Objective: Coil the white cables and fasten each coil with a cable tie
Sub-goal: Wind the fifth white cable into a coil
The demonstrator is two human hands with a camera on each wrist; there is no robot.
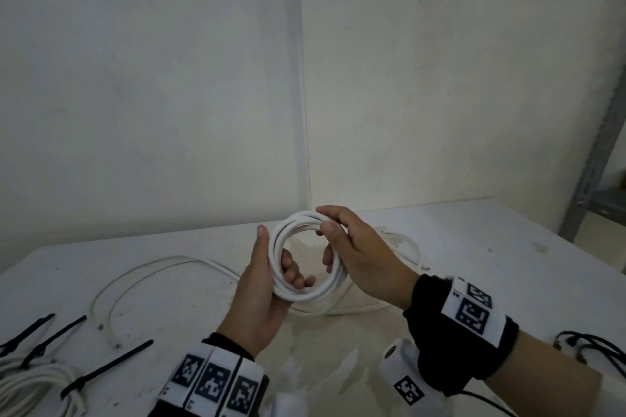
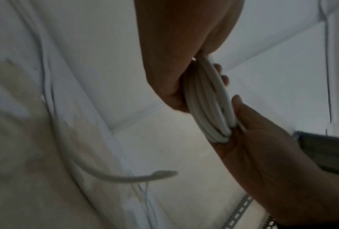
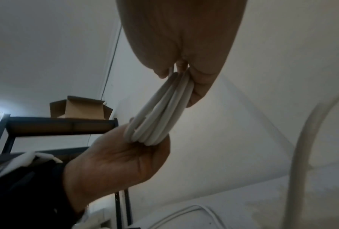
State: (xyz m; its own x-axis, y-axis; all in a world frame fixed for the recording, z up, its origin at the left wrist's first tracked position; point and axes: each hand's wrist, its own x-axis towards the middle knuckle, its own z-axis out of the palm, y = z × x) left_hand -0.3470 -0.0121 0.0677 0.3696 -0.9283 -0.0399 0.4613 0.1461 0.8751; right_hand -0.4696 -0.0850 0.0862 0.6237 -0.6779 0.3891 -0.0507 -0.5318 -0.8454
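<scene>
Coiling stage, with the coil (image 1: 306,259) of white cable held upright above the counter (image 1: 508,247) between both hands. The left hand (image 1: 267,294) has its grip clamped on the coil's lower left arc, fingers passing through the ring and thumb along its outer edge; the right hand (image 1: 362,257) pinches the upper right arc, thumb and fingers closed on the bundled turns. A free tail of cable (image 1: 342,306) trails from the coil onto the counter, so winding appears nearly but not wholly finished. Loose black cable ties (image 1: 105,371) lie at the near left, beside an already bundled cable (image 1: 37,386). The next move probably calls for gathering the tail, then holding the turns one-handed while reaching for a tie.
</scene>
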